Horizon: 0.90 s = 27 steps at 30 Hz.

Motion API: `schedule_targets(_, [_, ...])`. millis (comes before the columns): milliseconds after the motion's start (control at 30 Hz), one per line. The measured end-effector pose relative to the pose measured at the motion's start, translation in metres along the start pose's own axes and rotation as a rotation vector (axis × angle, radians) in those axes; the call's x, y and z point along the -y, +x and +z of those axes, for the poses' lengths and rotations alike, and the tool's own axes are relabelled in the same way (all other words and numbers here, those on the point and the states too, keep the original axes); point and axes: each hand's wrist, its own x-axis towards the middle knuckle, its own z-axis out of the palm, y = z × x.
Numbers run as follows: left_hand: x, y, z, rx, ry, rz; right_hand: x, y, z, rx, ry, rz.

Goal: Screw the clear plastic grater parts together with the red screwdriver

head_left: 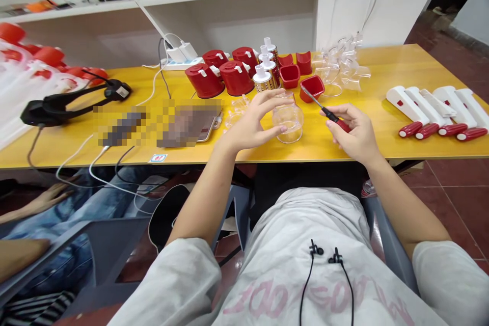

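Observation:
My right hand (pixel 353 132) grips a screwdriver (pixel 329 114) by its red and black handle, the metal shaft pointing up and to the left. My left hand (pixel 255 119) is open, thumb and fingers apart, beside and partly over a clear plastic cup-like part (pixel 289 127) on the yellow table. Whether its fingertips touch that part I cannot tell. Just beyond the screwdriver tip stands a small red square cup (pixel 312 89). Small clear pieces (pixel 237 112) lie behind my left wrist, partly hidden.
Red round housings (pixel 204 80), perforated metal drums (pixel 262 79) and clear plastic parts (pixel 344 63) stand at the back. White handles with red grips (pixel 414 107) line the right side. A black headset (pixel 76 102), cables and pixelated items occupy the left. Another person's arm (pixel 34 206) shows lower left.

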Motion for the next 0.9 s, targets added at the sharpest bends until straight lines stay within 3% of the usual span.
schedule_targets(133, [0.004, -0.002, 0.004, -0.063, 0.048, -0.039, 0.014, -0.001, -0.014, -0.083, -0.149, -0.231])
schedule_targets(233, [0.010, -0.004, 0.007, -0.068, 0.117, -0.057, 0.019, -0.002, -0.023, 0.027, -0.242, -0.277])
schedule_targets(367, [0.012, -0.005, 0.017, -0.058, 0.277, -0.139, 0.017, -0.003, -0.026, 0.190, -0.329, -0.268])
schedule_targets(600, [0.005, -0.003, 0.042, -0.146, 0.345, -0.235, 0.011, -0.001, -0.026, 0.233, -0.356, -0.241])
schedule_targets(900, [0.014, 0.002, 0.060, -0.247, 0.222, -0.145, 0.019, 0.000, -0.035, 0.264, -0.360, -0.158])
